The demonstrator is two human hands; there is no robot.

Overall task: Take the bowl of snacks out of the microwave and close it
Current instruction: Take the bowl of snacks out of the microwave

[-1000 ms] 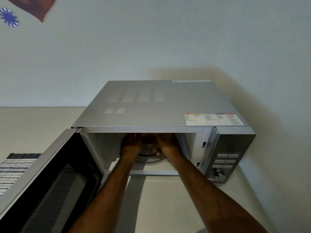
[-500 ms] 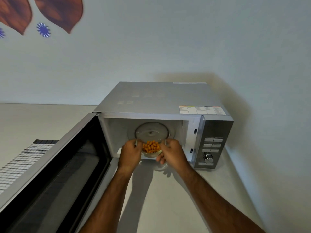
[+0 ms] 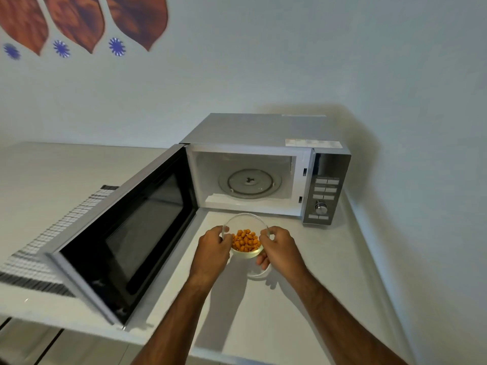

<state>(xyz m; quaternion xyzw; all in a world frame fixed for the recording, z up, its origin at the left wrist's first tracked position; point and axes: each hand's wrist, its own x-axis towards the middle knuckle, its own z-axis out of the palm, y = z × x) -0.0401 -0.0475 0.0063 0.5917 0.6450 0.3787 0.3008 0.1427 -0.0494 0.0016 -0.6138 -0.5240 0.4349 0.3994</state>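
A clear glass bowl [image 3: 245,223] holding orange snacks [image 3: 245,241] hangs just above the counter, in front of the silver microwave [image 3: 253,127]. My left hand [image 3: 212,246] grips the bowl's left rim and my right hand [image 3: 279,246] grips its right side. The microwave's door [image 3: 126,233] stands wide open to the left. Inside, only the round glass turntable [image 3: 249,183] shows.
The pale counter [image 3: 303,312] runs to the wall on the right. A striped cloth [image 3: 39,248] lies on the counter behind the open door. The control panel [image 3: 325,193] with buttons and a knob is on the microwave's right side. The counter's front edge is near the bottom left.
Both hands have drawn the bowl out of the microwave's cavity and toward me, down over the counter. The view has pulled back, and the cavity now shows only the turntable.
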